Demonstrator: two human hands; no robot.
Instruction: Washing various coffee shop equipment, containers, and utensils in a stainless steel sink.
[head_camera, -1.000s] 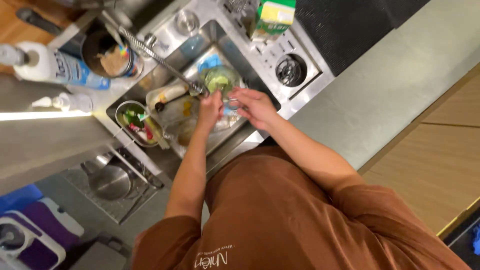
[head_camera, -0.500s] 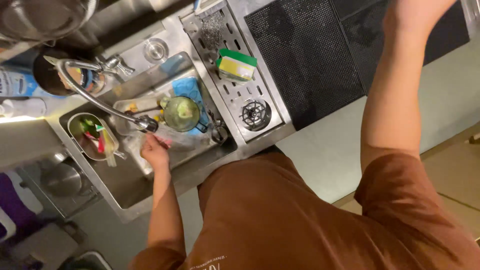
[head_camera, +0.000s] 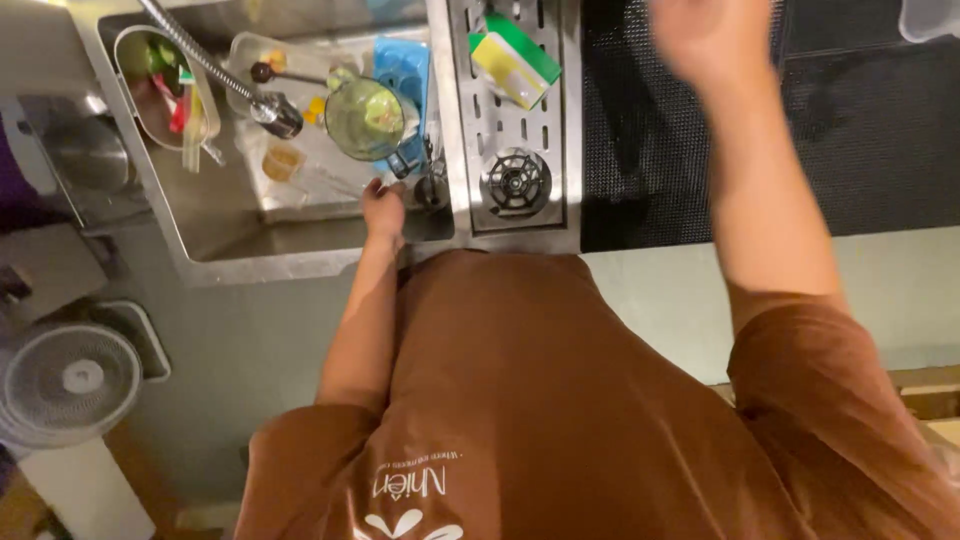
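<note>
Head view, left hand (head_camera: 384, 208) near greenish glass jug (head_camera: 368, 118) — upright

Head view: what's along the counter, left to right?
White fan → oval container of utensils → faucet head → glass jug → round drain grate → black mat → right hand, raised.

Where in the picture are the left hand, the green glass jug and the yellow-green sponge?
left hand (head_camera: 383, 208), head view, on the back of the hand.
green glass jug (head_camera: 366, 119), head view, on its round body.
yellow-green sponge (head_camera: 515, 60), head view, on its top face.
</note>
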